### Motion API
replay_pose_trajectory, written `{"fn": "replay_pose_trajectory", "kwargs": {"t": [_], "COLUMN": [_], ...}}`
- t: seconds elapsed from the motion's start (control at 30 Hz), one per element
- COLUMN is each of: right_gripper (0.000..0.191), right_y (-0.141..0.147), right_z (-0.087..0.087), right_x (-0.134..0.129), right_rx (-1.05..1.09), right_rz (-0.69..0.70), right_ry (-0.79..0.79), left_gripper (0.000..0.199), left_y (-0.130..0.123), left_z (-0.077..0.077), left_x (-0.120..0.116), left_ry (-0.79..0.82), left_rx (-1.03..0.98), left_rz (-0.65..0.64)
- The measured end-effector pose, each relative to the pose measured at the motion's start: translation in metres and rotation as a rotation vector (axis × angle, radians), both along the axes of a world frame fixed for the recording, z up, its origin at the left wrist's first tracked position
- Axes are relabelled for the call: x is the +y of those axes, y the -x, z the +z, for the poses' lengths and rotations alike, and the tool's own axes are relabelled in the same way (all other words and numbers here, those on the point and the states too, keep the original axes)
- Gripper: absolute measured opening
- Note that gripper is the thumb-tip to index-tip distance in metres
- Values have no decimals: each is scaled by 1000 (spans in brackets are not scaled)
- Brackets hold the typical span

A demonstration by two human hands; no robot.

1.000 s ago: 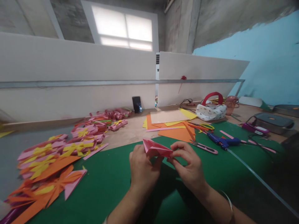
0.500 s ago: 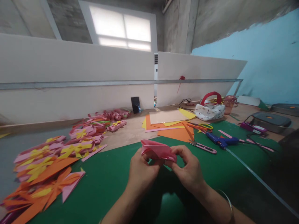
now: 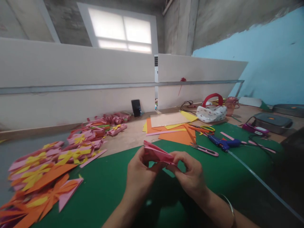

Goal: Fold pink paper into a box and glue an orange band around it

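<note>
Together, the left hand and right hand pinch a folded pink paper piece just above the green mat on the worktop. Beyond lie a blue glue gun, orange sheets and a phone; no writing is legible.

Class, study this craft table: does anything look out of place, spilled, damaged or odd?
Nothing looks spilled or damaged. The left hand and right hand hold a folded pink paper piece above the green mat. Finished paper pieces lie in loose heaps at left, and the glue gun rests on the mat.
</note>
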State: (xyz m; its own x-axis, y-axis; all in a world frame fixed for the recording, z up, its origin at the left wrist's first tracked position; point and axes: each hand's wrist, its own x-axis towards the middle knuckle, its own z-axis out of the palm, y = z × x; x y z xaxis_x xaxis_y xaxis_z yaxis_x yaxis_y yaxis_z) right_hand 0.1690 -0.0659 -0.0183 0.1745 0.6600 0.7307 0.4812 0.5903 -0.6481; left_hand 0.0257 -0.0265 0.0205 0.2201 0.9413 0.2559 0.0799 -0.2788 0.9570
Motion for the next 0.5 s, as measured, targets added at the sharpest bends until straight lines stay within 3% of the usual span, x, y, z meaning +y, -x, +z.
{"fn": "replay_pose_trajectory", "kwargs": {"t": [0.13,0.3,0.5], "right_gripper": [19,40,29], "right_y": [2,3,1], "right_z": [-3,-6,-3], "right_x": [-2,1,2], "right_rx": [79,132,81], "right_rz": [43,64,56], "right_ry": [28,80,108], "left_gripper": [27,19,10], "left_y": [-2,-5,-3], "left_z": [4,4,-1], "left_x": [0,-2,-2], "left_ry": [51,8,0], "left_rx": [-26,18,80], "left_rz": [-32,-61,-77]}}
